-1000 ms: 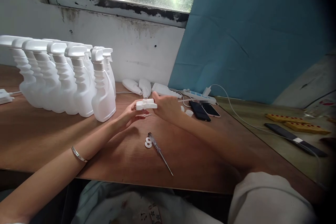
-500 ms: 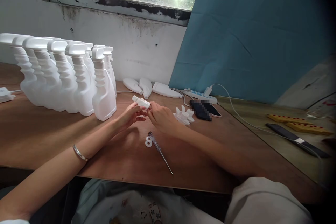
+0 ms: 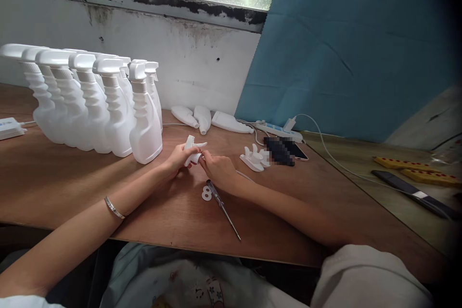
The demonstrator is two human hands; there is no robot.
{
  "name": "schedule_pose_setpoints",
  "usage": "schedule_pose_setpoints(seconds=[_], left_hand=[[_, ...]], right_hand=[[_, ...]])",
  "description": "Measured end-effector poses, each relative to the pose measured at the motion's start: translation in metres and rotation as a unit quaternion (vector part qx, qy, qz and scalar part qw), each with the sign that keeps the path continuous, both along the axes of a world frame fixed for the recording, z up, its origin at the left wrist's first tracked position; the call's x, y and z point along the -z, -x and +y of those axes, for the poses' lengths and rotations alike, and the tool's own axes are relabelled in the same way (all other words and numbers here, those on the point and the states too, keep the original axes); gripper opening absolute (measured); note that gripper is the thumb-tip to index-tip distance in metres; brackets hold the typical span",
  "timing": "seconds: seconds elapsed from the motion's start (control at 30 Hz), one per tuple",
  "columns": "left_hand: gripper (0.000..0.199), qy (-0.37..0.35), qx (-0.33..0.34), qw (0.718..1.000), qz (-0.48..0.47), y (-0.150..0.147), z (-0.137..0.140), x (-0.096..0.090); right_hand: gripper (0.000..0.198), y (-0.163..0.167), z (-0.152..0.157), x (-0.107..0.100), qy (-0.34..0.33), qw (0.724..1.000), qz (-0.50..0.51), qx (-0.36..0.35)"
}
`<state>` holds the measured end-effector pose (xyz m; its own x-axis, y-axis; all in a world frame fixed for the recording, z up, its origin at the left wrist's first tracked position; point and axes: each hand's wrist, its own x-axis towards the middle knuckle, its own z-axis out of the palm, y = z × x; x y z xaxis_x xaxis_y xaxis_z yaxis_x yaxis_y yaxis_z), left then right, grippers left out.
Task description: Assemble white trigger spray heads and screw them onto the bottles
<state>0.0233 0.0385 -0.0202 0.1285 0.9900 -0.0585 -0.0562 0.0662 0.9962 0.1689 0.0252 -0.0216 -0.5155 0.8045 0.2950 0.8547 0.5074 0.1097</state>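
Observation:
My left hand (image 3: 179, 159) is closed around a white trigger spray head (image 3: 188, 144), its lever pointing right. At the collar end, the fingers of my right hand (image 3: 219, 169) are pinched together. A thin whitish dip tube (image 3: 245, 176) shows beyond my right hand, running from under it; its near end is hidden by the fingers. Just below the hands lie a screwdriver (image 3: 224, 209) with a clear handle and two small white washers (image 3: 206, 193), touching or nearly touching it.
Several white spray bottles (image 3: 146, 130) stand at the left. Empty-looking white bottles (image 3: 231, 122) lie along the wall. Right of my hands are white trigger pieces (image 3: 254, 158), phones (image 3: 279, 150) and a power strip (image 3: 279, 130) with a cable. A black strap-like object (image 3: 415, 194) lies far right.
The spray head has turned in my left hand, so its lever now shows. My right hand has shifted slightly down, and the tube has come into view beside it.

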Motion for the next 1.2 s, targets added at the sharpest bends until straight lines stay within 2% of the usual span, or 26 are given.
schedule_pose_setpoints(seconds=[0.1,0.2,0.37,0.47,0.6,0.8,1.0,1.2], left_hand=[[0.017,0.013,0.016,0.999,0.045,0.000,0.002,0.003],[0.018,0.013,0.025,0.998,0.050,-0.001,0.003,0.006],[0.023,0.052,0.048,0.997,0.031,-0.003,0.002,0.007],[0.023,0.053,0.070,0.994,0.061,-0.005,0.000,0.008],[0.019,0.001,0.069,0.987,0.143,-0.004,-0.001,0.011],[0.013,-0.048,0.083,0.973,0.209,-0.002,-0.001,0.009],[0.013,-0.153,0.067,0.957,0.237,0.000,0.000,0.008],[0.012,-0.182,0.086,0.941,0.272,0.001,-0.002,0.004]], right_hand=[[0.032,-0.003,0.005,0.015,-0.011,0.999,0.023,-0.024],[0.033,-0.006,0.010,0.025,-0.016,0.999,0.033,-0.038],[0.037,-0.012,0.009,0.030,-0.019,0.996,0.046,-0.068],[0.033,-0.017,0.003,0.031,-0.019,0.994,0.052,-0.095],[0.029,-0.021,0.000,0.032,-0.016,0.988,0.060,-0.141],[0.028,-0.023,0.003,0.033,-0.014,0.978,0.069,-0.195],[0.031,-0.023,0.005,0.034,-0.026,0.971,0.066,-0.228],[0.032,-0.025,0.005,0.033,-0.020,0.967,0.072,-0.244]])
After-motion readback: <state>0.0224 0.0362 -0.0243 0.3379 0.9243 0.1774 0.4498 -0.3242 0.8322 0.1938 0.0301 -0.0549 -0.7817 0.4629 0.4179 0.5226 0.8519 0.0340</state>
